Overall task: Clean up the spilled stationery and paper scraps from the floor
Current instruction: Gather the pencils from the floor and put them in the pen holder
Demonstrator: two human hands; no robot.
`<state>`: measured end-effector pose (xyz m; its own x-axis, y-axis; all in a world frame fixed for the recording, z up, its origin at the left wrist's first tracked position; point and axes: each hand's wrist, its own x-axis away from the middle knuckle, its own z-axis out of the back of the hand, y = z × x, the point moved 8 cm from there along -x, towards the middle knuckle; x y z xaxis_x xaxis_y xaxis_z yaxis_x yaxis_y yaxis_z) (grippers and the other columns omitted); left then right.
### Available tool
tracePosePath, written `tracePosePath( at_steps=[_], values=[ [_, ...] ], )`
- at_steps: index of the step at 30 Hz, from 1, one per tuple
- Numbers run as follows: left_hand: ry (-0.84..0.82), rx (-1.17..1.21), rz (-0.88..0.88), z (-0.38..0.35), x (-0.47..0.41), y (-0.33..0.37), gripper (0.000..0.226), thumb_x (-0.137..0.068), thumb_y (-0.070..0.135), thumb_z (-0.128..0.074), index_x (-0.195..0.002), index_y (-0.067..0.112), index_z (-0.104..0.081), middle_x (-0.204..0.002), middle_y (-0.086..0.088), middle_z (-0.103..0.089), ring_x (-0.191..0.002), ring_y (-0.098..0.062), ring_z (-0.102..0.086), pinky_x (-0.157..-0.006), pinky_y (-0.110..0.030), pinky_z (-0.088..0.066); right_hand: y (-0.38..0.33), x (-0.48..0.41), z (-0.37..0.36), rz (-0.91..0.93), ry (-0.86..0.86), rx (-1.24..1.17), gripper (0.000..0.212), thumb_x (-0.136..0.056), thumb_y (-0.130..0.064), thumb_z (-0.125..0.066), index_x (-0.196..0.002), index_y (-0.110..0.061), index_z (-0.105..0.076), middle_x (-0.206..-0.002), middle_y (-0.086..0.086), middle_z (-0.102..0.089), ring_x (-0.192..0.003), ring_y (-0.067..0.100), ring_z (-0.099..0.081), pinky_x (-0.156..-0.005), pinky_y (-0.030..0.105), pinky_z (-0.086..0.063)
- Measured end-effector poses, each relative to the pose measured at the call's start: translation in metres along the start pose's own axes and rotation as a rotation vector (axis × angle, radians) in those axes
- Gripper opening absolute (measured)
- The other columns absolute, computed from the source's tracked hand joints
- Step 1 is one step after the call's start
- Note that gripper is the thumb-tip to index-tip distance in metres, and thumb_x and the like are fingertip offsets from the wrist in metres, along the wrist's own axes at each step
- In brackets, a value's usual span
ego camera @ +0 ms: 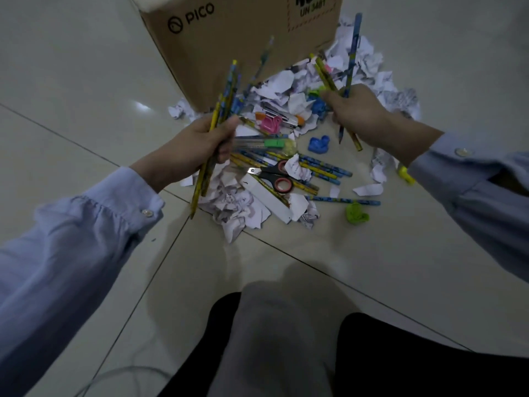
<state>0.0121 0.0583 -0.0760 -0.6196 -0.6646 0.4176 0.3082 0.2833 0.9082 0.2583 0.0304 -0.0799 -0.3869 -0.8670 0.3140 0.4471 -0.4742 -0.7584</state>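
My left hand (197, 144) grips a bunch of yellow and blue pencils (226, 93) above the floor, left of the spill. My right hand (357, 110) holds a few more pencils (350, 58), one blue and standing tall. Between and below the hands lies the pile: loose pencils (323, 167), black scissors with red-lined handles (274, 174), a white ruler (269, 197), a clear ruler with a green eraser (274, 143), a pink clip (270, 124), blue (319, 144) and green (356, 213) clips, and crumpled paper scraps (237, 207).
A brown cardboard box (229, 38) marked PICO stands behind the pile, with more crumpled paper (369, 61) at its right side. A yellow clip (406, 174) lies under my right sleeve. Pale floor tiles surround the spill. My knees (286, 339) are at the bottom.
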Motion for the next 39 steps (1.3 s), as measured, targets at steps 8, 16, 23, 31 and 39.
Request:
tracePosePath(
  at_steps=[8, 16, 23, 31, 39],
  values=[
    [0.175, 0.018, -0.059, 0.013, -0.003, 0.006, 0.019, -0.098, 0.024, -0.047, -0.086, 0.011, -0.055, -0.073, 0.001, -0.062, -0.062, -0.013, -0.062, -0.063, -0.026, -0.054, -0.002, 0.014, -0.009, -0.073, -0.071, -0.170, 0.037, -0.102, -0.024, -0.039, -0.070, -0.010, -0.050, -0.065, 0.009, -0.057, -0.050, 0.015, -0.052, -0.056, 0.027, -0.048],
    [0.194, -0.042, -0.148, 0.014, -0.006, 0.023, 0.015, -0.097, 0.010, -0.044, -0.104, 0.020, -0.053, -0.075, 0.004, -0.062, -0.050, -0.012, -0.051, -0.049, -0.023, -0.046, 0.012, 0.022, -0.012, -0.021, -0.145, 0.099, 0.016, -0.092, -0.017, -0.053, -0.088, -0.012, -0.068, -0.065, 0.010, -0.052, -0.050, 0.017, -0.039, -0.043, 0.023, -0.032],
    [0.211, -0.158, -0.064, 0.015, -0.010, 0.013, 0.039, -0.094, 0.041, -0.051, -0.065, 0.017, -0.040, -0.052, -0.002, -0.037, -0.042, -0.013, -0.031, -0.042, -0.022, -0.031, 0.017, 0.036, -0.034, 0.114, -0.271, 0.559, 0.047, -0.072, -0.036, -0.081, -0.094, 0.004, -0.068, -0.086, 0.019, -0.068, -0.082, 0.032, -0.064, -0.064, 0.039, -0.051],
    [0.233, -0.666, -0.086, 0.013, -0.016, 0.007, 0.039, -0.083, 0.034, -0.069, -0.058, 0.013, -0.049, -0.050, 0.000, -0.044, -0.037, -0.001, -0.041, -0.042, -0.013, -0.030, 0.013, 0.046, -0.046, 0.213, -0.252, 0.635, 0.060, -0.065, -0.039, -0.081, -0.104, -0.007, -0.047, -0.092, 0.015, -0.059, -0.077, 0.029, -0.054, -0.063, 0.040, -0.047],
    [0.100, -0.978, -0.166, -0.003, -0.029, -0.004, 0.043, -0.065, 0.041, -0.065, -0.093, 0.008, -0.072, -0.088, -0.015, -0.071, -0.084, -0.029, -0.064, -0.075, -0.036, -0.049, 0.010, 0.051, -0.054, 0.218, -0.276, 0.651, 0.070, -0.061, -0.048, -0.081, -0.105, -0.013, -0.040, -0.089, 0.010, -0.056, -0.074, 0.026, -0.054, -0.060, 0.041, -0.049]
  ],
)
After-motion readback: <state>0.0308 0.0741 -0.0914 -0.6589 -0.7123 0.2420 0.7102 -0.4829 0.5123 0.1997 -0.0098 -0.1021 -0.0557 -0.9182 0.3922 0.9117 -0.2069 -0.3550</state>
